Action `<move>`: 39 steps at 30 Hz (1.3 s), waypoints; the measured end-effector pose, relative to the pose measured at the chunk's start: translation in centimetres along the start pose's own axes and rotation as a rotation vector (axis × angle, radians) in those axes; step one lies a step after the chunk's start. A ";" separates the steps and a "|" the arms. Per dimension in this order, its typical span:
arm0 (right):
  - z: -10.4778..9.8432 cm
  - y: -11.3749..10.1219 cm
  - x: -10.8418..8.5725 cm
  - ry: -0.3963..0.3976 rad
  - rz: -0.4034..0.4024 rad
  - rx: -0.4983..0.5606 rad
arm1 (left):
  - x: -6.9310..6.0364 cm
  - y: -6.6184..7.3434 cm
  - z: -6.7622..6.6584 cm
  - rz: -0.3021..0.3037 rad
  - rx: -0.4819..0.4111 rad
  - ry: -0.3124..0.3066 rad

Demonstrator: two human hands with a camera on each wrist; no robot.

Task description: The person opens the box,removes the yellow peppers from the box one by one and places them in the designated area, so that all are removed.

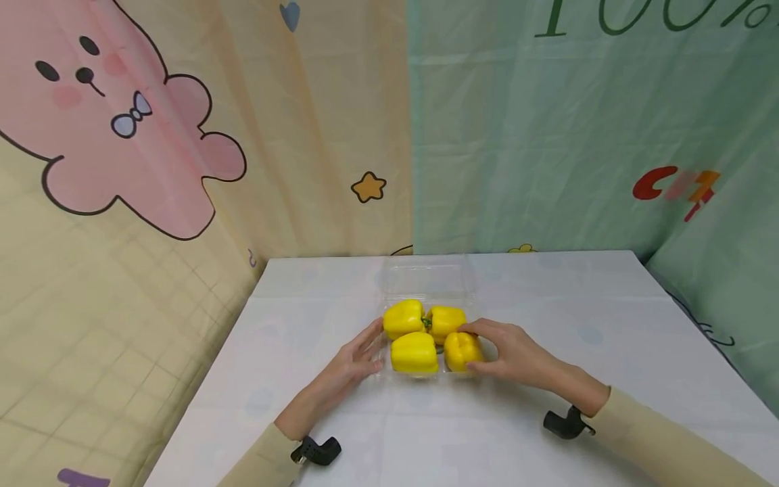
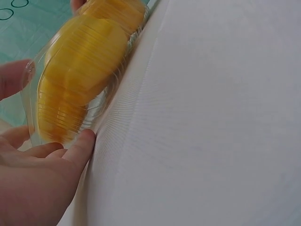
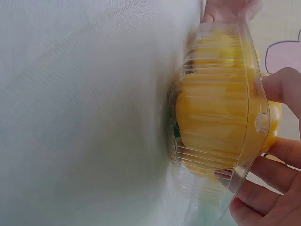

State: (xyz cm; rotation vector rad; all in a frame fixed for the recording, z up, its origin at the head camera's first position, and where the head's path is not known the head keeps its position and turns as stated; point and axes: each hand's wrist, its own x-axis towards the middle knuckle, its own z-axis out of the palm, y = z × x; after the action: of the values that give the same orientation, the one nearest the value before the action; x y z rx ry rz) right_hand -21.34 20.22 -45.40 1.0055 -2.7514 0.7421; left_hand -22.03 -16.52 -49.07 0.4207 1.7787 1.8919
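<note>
Several yellow bell peppers (image 1: 414,352) sit in a clear plastic container (image 1: 427,276), whose lid stands open at the back. Relaxed fingers of my left hand (image 1: 348,373) touch the container's left side; in the left wrist view that hand (image 2: 40,176) rests against the clear wall and rim. With thumb and fingers, my right hand (image 1: 517,353) grips the front right pepper (image 1: 462,351). The right wrist view shows this hand (image 3: 277,188) reaching over the container's rim (image 3: 251,89), some fingers behind the clear plastic.
A white cloth (image 1: 316,297) covers the table around the container. Behind the table's back edge hangs a printed curtain (image 1: 517,149), and another patterned curtain (image 1: 109,311) runs along the left side.
</note>
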 end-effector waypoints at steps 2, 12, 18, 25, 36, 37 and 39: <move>0.0 0.0 -0.1 0.017 -0.009 0.008 | 0.0 0.0 0.0 0.002 0.007 0.001; -0.6 0.2 0.1 0.047 0.038 0.105 | 0.1 0.2 0.1 0.015 0.026 -0.002; -0.7 0.2 0.2 0.061 0.049 0.142 | 0.1 0.2 0.1 0.024 0.044 0.011; -0.8 0.1 0.1 0.096 0.059 0.141 | 0.0 0.2 0.1 0.019 0.053 0.001; -1.1 0.0 0.2 0.113 0.061 0.156 | 0.2 0.2 0.1 0.005 0.041 0.022; -1.0 0.0 0.2 0.116 0.061 0.163 | 0.2 0.2 0.1 0.001 0.040 0.025; -0.9 0.1 0.2 0.123 0.059 0.183 | 0.2 0.1 0.1 -0.003 0.038 0.028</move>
State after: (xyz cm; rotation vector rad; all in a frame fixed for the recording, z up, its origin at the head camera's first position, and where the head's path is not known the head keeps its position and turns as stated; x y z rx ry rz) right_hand -21.61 20.59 -44.55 0.8789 -2.6560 1.0437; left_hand -22.16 -16.33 -48.98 0.4073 1.8344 1.8736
